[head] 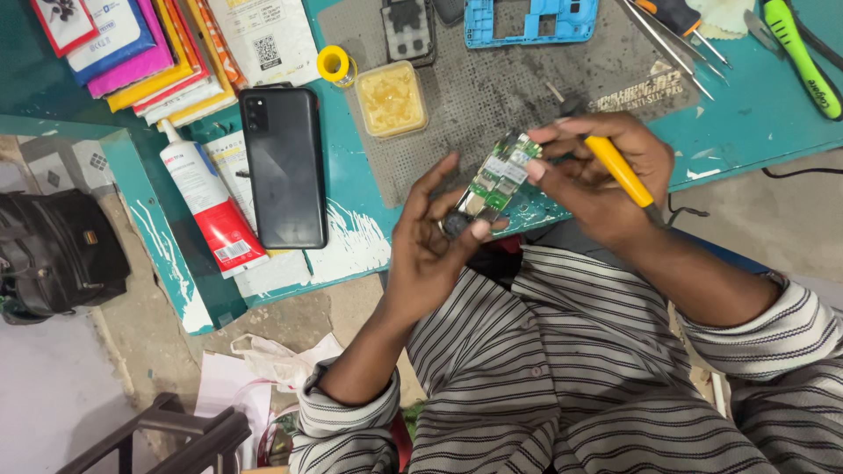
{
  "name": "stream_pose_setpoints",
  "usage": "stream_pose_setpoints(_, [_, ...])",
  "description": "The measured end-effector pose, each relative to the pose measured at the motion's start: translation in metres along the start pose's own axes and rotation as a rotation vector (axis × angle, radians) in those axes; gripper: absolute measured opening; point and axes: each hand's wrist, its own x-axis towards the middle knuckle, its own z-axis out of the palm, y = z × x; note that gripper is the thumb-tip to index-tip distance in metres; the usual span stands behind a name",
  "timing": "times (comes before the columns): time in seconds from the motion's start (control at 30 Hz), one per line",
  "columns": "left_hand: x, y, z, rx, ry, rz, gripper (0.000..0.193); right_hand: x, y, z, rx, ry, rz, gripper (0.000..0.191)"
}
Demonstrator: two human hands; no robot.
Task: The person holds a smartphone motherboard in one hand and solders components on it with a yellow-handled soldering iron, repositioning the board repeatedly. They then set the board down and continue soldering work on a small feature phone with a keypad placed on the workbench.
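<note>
Hands (518, 206) pinch circuit board (499, 175) (past table edge).

one head-worn view, steeply downward and close, over the hands (518, 206) at the teal table (746, 114) edge

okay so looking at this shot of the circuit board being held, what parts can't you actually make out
- Head view: the lower end of the green circuit board is covered by the left hand.
- The yellow-handled tool: its tip is hidden behind the right hand.
- The blue phone frame is cut off by the top edge.
- The board's components are too small to identify.
</note>
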Motion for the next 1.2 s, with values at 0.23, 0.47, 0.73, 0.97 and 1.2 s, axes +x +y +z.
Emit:
stream_pose_setpoints(0.23, [0.007,0.009,-0.004,0.407,0.143,0.099,0.037,0.015,-0.015,-0.015,-0.546,-0.126,-0.295,0.028])
stream_pose_setpoints(0.47, [0.017,0.027,-0.008,0.795,0.316,0.105,0.034,-0.008,-0.007,-0.012,-0.479,-0.111,-0.291,0.027])
stream_pose_setpoints(0.73, [0.018,0.032,-0.009,0.963,0.268,0.294,0.037,-0.013,-0.004,-0.014,-0.720,-0.161,-0.408,0.020])
stream_pose_setpoints(0.97, [0.018,0.034,-0.006,0.988,0.288,0.144,0.053,-0.009,-0.005,-0.015,-0.688,-0.223,-0.402,0.022])
stream_pose_setpoints(1.2, [0.017,0.032,-0.006,0.978,0.265,0.202,0.054,-0.011,-0.006,-0.015,-0.707,-0.241,-0.421,0.019])
